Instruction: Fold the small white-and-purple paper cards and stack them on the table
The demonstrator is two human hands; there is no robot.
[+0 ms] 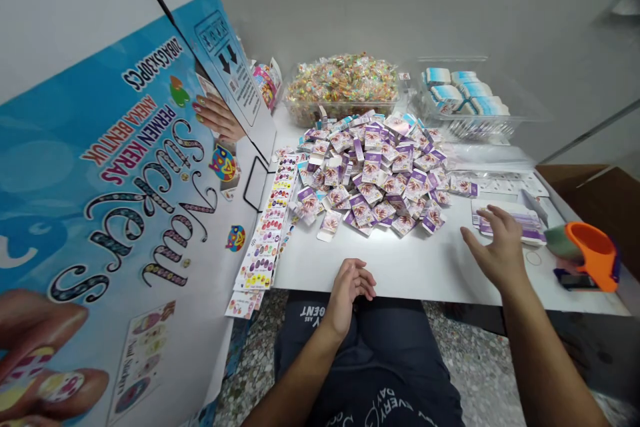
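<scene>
Near the table's (400,273) front edge, the left hand (350,290) rests idle, fingers loosely curled, holding nothing. To the right, the right hand (495,247) hovers with fingers spread over a flat packet stack (520,223), beside the heap of small boxes (375,173).

Small packing workroom: white table (400,267), heaped sticker packets (375,173), printed shipping carton (100,200) (candy bin (343,87) behind).

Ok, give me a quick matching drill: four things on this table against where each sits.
Things:
1. orange tape dispenser
2. sticker sheets
3. tub of candies
4. pile of small boxes

Places:
A. back, against the wall
B. table's left edge
C. table's middle
D. far right, beyond the right hand

Pairs: 1-D, 2-B, 3-A, 4-C
</scene>
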